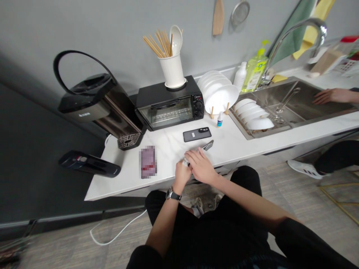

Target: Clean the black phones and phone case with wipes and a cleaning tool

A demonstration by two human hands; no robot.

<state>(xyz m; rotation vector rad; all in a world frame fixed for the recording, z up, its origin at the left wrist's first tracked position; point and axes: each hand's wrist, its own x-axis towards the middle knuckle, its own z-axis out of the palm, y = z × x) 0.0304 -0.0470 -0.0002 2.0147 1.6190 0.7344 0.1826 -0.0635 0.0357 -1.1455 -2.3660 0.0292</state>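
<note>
My left hand point(182, 175), with a watch point(172, 194) on the wrist, is closed at the counter's front edge. Between the two hands shows a small crumpled white scrap point(185, 162), perhaps tissue, mostly hidden. My right hand point(201, 167) lies over the left one, fingers bent and pressed together; what they grip is covered. Just beyond the right fingers is a thin grey flat object point(208, 145), partly hidden. Behind it lies a dark phone or phone case point(197, 135), camera cutouts at its right end. A small white-and-blue bottle point(220, 119) stands near it.
On the white counter point(168, 145) are a blurred-out purple item point(147, 162), a black flask point(89, 163) lying down, a water dispenser point(112, 108) and a toaster oven point(171, 104). Plates point(220, 98) stand racked beside the sink point(305, 116). Another person's hand point(333, 96) reaches into the sink.
</note>
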